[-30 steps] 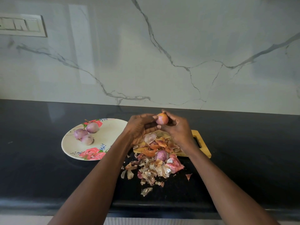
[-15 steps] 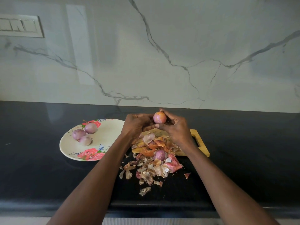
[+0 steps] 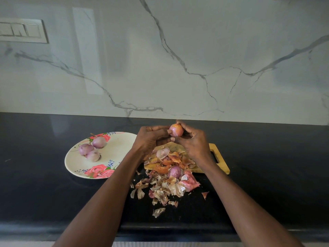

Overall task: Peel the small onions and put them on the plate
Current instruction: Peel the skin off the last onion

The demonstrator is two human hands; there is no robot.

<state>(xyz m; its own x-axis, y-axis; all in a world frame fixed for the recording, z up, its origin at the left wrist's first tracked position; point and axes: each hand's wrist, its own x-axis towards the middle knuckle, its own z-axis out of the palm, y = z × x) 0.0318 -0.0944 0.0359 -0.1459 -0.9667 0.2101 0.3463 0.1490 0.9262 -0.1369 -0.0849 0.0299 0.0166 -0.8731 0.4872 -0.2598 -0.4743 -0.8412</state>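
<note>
Both hands hold one small onion (image 3: 176,130) above the far end of the wooden cutting board (image 3: 219,162). My left hand (image 3: 150,139) grips it from the left with curled fingers, and my right hand (image 3: 193,141) pinches it from the right and top. The onion shows pink flesh with a bit of orange skin near its top. Three peeled onions (image 3: 90,148) lie together on the left part of the floral plate (image 3: 115,148). Another small onion (image 3: 175,171) sits among the peels on the board's near edge.
A heap of dry onion skins (image 3: 163,186) covers the board and spills onto the black counter (image 3: 44,184) toward me. The marble wall (image 3: 178,59) rises behind, with a switch plate (image 3: 21,31) at upper left. The counter's front edge runs below my forearms.
The held onion has been turned in my fingers and shows more pink flesh than orange skin. Both hands stay in the same spot above the board.
</note>
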